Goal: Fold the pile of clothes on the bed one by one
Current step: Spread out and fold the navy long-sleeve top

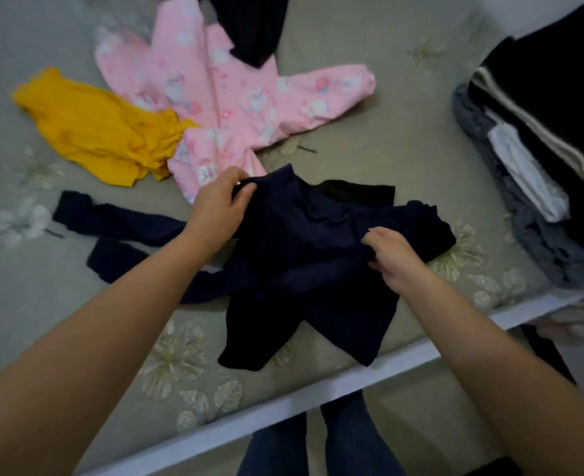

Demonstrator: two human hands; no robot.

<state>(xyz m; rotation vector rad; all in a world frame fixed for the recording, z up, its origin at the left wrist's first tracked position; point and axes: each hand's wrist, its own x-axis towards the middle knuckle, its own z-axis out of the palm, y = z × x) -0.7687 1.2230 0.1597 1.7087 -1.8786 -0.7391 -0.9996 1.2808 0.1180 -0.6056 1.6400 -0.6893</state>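
While my left hand (220, 204) pinches a bunched edge at the far end of the navy garment (304, 255), thumb and fingers closed on the cloth, my right hand (392, 254) grips a fold near its right side, fingers curled into the fabric. This garment lies crumpled on the bed (369, 139) just in front of me, near the white bed edge (352, 376), with long dark strips trailing off to the left. To do this step well, I judge that both grips should draw apart until the cloth is taut and flat, the trailing parts straightened first, and seams aligned before any fold is made. Soft knit of this kind will likely sag, so support it on the mattress rather than in the air. Beyond it lie a pink printed garment (235, 97), a yellow garment (91, 132) touching it, and a black piece (253, 25) overlapping the pink one. A stack of folded clothes (537, 159) sits at the right. Floral-patterned grey-green bedding covers the surface.
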